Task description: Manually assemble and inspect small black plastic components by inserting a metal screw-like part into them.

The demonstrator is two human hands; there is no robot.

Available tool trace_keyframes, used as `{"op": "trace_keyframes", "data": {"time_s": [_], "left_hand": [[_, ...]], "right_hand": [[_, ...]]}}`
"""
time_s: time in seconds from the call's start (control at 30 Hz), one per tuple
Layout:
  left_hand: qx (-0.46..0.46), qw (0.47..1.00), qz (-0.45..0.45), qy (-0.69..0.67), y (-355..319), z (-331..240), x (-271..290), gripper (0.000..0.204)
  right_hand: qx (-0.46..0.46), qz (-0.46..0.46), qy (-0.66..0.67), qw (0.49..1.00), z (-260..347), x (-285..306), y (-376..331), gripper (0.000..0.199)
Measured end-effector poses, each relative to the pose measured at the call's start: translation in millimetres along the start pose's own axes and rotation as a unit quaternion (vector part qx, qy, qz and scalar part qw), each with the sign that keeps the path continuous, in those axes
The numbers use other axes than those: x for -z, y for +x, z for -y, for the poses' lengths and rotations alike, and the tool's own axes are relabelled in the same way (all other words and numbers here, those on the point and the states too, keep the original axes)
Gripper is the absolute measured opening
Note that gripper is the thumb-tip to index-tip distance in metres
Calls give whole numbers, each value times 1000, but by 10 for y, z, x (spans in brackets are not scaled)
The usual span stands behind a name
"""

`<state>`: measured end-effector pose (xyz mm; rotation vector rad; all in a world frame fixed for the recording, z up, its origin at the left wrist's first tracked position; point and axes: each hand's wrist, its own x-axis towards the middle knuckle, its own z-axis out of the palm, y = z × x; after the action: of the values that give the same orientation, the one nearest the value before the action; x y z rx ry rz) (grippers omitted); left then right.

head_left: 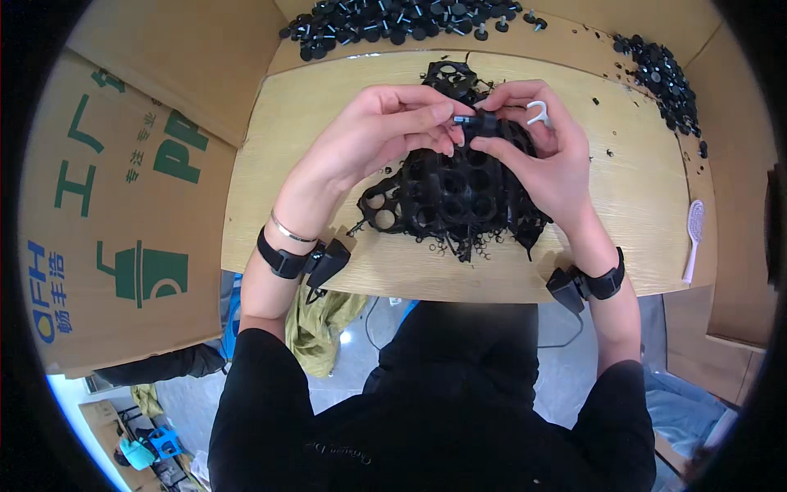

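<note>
Above the middle of the table both hands meet at a black knob with a metal screw (pixel 487 125). My right hand (pixel 545 152) pinches its round black head between thumb and fingers; a white open ring sits on one finger. At its screw end, the thumb and fingertips of my left hand (pixel 393 129) are closed; just what lies between them is partly hidden. Under the hands is a heap of black moulded sheets with round holes (pixel 455 193), ragged at the edges.
Along the far edge lies a pile of black knobs with metal screws (pixel 402 23). Another pile of small black parts (pixel 662 78) is at the far right. A pale lilac hairbrush (pixel 694 234) lies by the right edge. Cardboard walls (pixel 156 189) enclose the table (pixel 287 123). Black crumbs are scattered about.
</note>
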<state>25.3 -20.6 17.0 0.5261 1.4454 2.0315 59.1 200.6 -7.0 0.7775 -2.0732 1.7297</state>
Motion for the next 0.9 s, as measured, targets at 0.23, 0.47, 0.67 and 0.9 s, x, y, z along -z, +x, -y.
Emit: {"op": "trace_keyframes", "data": {"time_s": [0.23,0.47,0.67,0.9], "left_hand": [[-55,985,-28,164,-8,6,-66,24],[-55,983,-57,163,24,32,-45,19],[-65,980,-59,177,-11,29,-49,18],[-87,977,-43,189,-37,-1,-64,19]], "right_hand": [[11,-5,-27,1000,36,6,-1,33],[213,6,-221,952,29,12,22,22],[242,-30,-203,948,27,-13,5,34],[161,-32,-109,980,82,-4,13,30]]}}
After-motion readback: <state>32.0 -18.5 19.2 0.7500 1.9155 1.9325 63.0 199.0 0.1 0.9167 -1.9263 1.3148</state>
